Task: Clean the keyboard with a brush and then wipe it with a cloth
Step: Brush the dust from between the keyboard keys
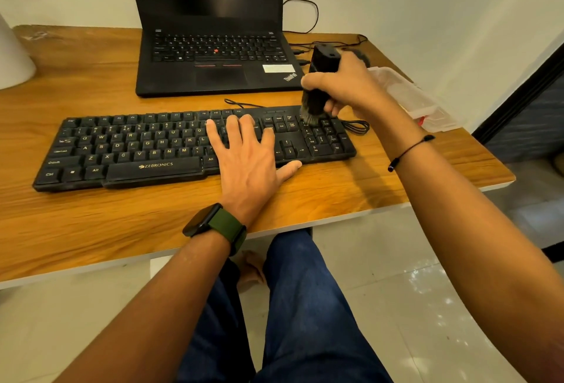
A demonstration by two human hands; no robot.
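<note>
Keyboard: black, full-size, lying flat along the middle of the counter, its right end near the counter's right edge. I judge it light and stiff, apt to slide on the smooth wood under a sweep, so it wants pinning down. Keys are loose caps; press lightly.

Left hand: fingers straight and spread, flat on the keys right of centre, thumb at the keyboard's front edge. It holds nothing, only steadies.

Brush: black stubby handle, soft bristles at the foot. My right hand has its fingers wrapped round the handle, brush upright, bristles touching the top of the number pad. Light, bristles yielding; best held by the handle's middle, as I have it.

Cloth: not seen.

Laptop: open, at the counter's back edge, just behind the keyboard; limits a back-sweep.

Cable: coiled beside the keyboard's right end, close to the bristles; could snag.

Plastic box: clear, at the right edge behind my right wrist.

White object: back left corner, well apart.
</note>
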